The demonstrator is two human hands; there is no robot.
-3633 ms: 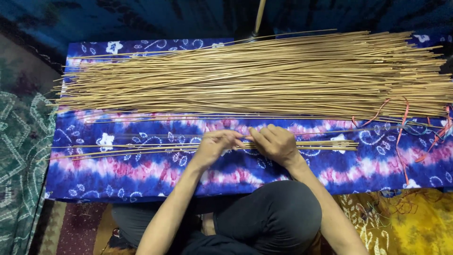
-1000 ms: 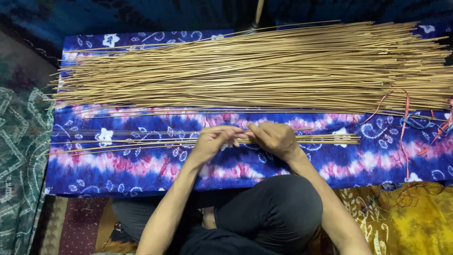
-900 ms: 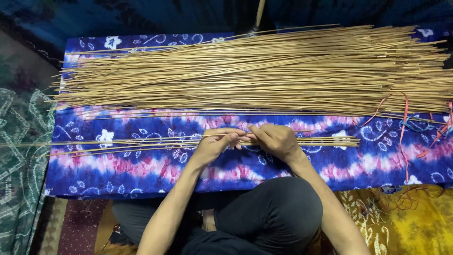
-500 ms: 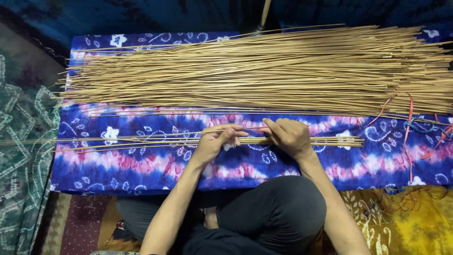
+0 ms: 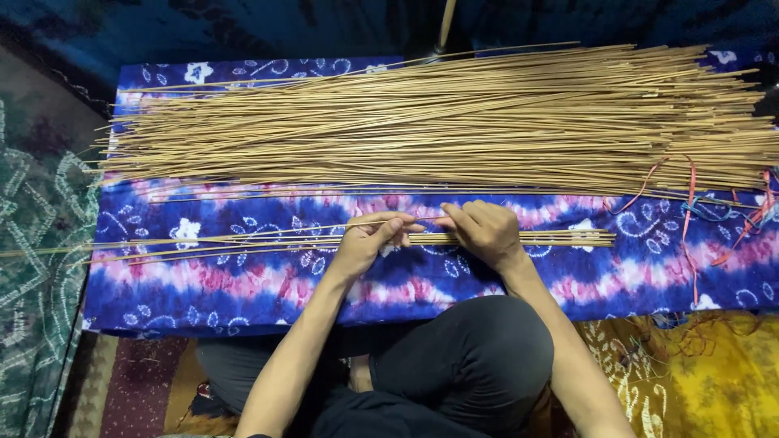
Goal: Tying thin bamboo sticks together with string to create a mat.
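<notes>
My left hand (image 5: 367,243) and my right hand (image 5: 482,229) meet over a small flat bundle of thin tan sticks (image 5: 243,242) that lies across a blue, purple and pink tie-dye cloth (image 5: 260,284). Between the fingertips of both hands runs one thin stick (image 5: 422,218), pinched at each side. The bundle stretches from the cloth's left edge to past my right hand. Behind it a large heap of long tan sticks (image 5: 454,122) covers the far half of the cloth.
Loose red, orange and blue threads (image 5: 714,207) lie at the right end of the heap. A green patterned cloth (image 5: 36,268) lies to the left, a yellow one (image 5: 690,381) at lower right. My dark-trousered knees (image 5: 462,365) are below the hands. A pole (image 5: 445,24) stands behind.
My right hand has slid a little to the right along the bundle and both hands now pinch a single stick lifted just above it. The heap has not moved.
</notes>
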